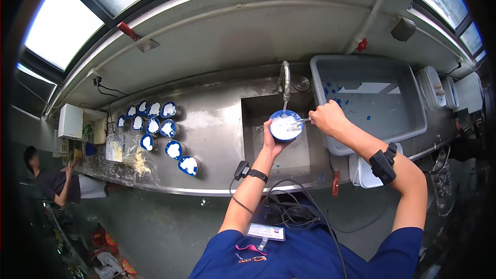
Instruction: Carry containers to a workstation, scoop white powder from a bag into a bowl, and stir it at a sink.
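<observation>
Over the sink, my left hand is closed around the side of a round blue bowl. White, foamy-looking stuff fills the bowl, just below the mouth of the faucet. From the right, my right hand grips a thin, light-coloured stirring utensil whose far end dips into the white stuff. Its exact kind is hard to make out. Several blue cups topped with the same white substance stand on the steel counter to the left.
Right of the sink is a big grey tub with blue flecks inside. White lidded containers stand beyond it. A white box and yellowish residue lie at the counter's left. Another person works at far left. Cables hang before me.
</observation>
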A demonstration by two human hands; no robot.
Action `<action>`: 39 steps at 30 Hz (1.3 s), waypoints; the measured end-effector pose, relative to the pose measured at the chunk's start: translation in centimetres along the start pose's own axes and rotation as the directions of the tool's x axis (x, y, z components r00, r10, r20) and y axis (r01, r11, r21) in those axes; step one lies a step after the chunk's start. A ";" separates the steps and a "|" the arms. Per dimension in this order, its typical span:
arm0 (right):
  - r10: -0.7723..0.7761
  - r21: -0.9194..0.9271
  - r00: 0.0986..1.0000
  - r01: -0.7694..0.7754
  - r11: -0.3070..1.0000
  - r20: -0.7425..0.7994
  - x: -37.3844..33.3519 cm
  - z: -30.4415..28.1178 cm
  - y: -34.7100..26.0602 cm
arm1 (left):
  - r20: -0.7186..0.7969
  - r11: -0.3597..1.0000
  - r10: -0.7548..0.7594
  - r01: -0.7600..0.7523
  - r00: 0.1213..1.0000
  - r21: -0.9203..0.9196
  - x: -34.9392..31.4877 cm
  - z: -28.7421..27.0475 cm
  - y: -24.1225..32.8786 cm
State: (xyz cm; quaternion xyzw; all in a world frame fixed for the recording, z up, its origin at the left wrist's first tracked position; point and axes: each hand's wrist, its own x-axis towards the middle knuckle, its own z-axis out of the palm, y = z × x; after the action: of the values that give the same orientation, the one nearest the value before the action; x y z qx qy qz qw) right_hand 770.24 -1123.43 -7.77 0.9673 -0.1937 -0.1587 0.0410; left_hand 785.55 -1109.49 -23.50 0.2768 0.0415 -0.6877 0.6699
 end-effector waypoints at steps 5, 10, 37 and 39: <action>-0.094 0.022 0.986 0.098 0.995 -0.136 -1.4 -1.5 0.4 | -0.007 0.996 -0.038 0.039 0.999 0.082 -2.7 -1.3 0.0; -0.178 0.002 0.973 0.181 0.984 -0.149 -0.1 -1.8 0.2 | 0.032 0.979 -0.012 0.005 0.999 0.203 -5.8 -1.2 -0.7; -0.220 -0.064 0.932 0.210 0.976 -0.290 0.3 -3.1 -0.2 | 0.034 0.985 0.168 -0.169 0.985 0.031 -5.7 -0.3 -0.2; -0.101 0.012 0.992 0.102 0.995 -0.073 0.5 -3.2 -0.2 | -0.010 0.969 0.248 -0.248 0.969 0.026 -5.9 -0.3 -0.1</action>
State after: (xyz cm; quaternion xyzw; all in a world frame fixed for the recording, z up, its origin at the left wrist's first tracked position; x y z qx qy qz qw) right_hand 771.79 -1123.34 -4.89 0.9812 -0.1441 -0.1241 0.0323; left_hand 785.30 -1104.07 -21.25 0.2925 0.0027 -0.5973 0.7468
